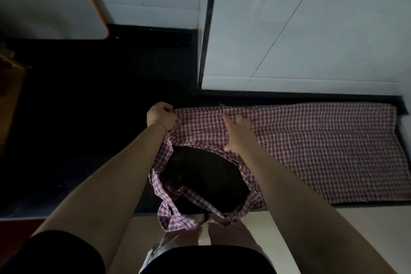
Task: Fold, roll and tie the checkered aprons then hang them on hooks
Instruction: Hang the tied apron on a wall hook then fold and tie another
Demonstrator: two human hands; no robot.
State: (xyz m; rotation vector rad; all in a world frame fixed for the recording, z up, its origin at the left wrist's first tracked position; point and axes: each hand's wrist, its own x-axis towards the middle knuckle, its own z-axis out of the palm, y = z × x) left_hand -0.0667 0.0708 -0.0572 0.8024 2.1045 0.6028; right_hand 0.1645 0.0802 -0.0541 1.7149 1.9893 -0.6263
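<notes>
The checkered apron (311,140) is being spread on the dark surface (89,118) for folding: its bib corner is being pinched by the left hand (160,117), while the right hand (239,134) is pressing flat, fingers straight. Folding lengthwise is likely being called for next.

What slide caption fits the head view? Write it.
Left hand grips checkered apron corner; right hand presses it flat.

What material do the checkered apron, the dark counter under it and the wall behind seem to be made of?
Checkered apron: thin woven cloth, probably cotton, matte; it wrinkles and its neck strap hangs limp over the edge.
Dark counter: black and smooth with a faint sheen, possibly polished stone; the dim light leaves this open.
Wall: pale glazed tiles, judging by the straight joint lines and soft gloss.
</notes>
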